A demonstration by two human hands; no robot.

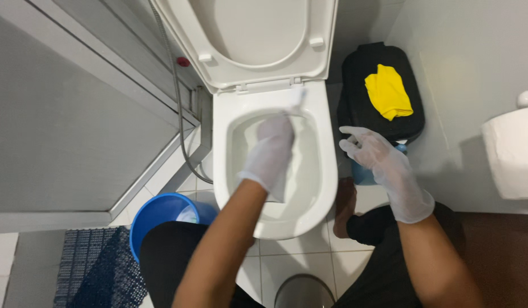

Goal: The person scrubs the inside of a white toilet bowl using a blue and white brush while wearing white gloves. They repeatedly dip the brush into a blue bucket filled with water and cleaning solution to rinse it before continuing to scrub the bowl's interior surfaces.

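left hand (273,149) in a thin clear glove was down inside the toilet bowl (327,171), fingers curled shut around a white brush handle (297,98) that stuck up toward the back rim, near the seat hinges. motion blur on the handle; brush head not visible, can't tell where it touched the bowl. right hand (373,153), also gloved, hovered just off the right edge of the bowl, fingers spread, holding nothing. a bluish object sat partly hidden under that hand on the floor; can't tell what it was.

seat and lid (252,34) were raised, leaning back. black bin (366,85) stood on the floor at the right of the toilet, against the wall, with a yellow cloth (388,92) lying on its lid. blue bucket (161,214) on the floor at the left front corner of the toilet, partly covered by the person's knee. dark blue mat (96,268) at the floor's lower left, just beside the bucket. metal hose (175,85) ran down the left wall and curved toward the toilet base. toilet paper roll (512,151) on the right wall, well apart from the bowl. round grey lid-like object (304,291) at the bottom edge, in front of the toilet.
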